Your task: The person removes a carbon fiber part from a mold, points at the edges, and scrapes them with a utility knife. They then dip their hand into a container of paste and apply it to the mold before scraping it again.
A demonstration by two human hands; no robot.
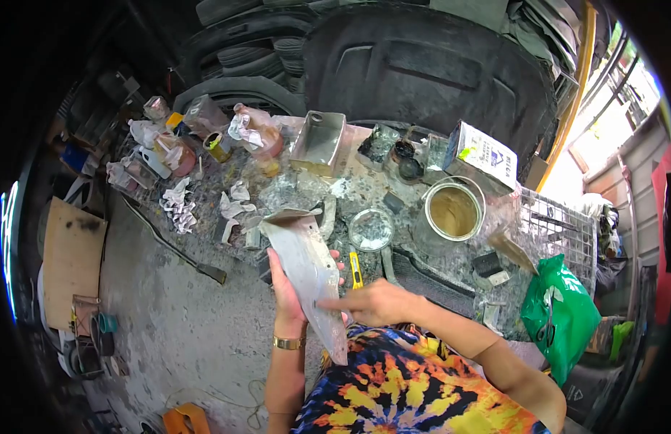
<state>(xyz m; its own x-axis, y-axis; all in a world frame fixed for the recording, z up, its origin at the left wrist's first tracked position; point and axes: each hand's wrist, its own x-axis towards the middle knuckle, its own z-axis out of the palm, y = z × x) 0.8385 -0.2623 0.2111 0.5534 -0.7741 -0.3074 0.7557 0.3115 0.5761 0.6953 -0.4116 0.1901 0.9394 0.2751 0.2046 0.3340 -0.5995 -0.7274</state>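
Observation:
A long grey panel [300,264] with a rough, pale edge is held up in front of the body, tilted. My left hand [288,289] is wrapped round it from below and behind, with the thumb on the left edge and fingertips showing past the right edge. My right hand [375,302] has its index finger stretched out to the panel's lower surface, the other fingers curled in; nothing else shows in it. Just beyond the panel, a yellow cutter knife [356,270] lies on the cluttered worktable [292,189].
An open can of tan paste [453,211], a round lid [371,229], a metal tin [319,142] and a white box [481,157] stand or lie on the table. At the right hangs a green bag [559,315]. Crumpled paper [177,206] lies at the left.

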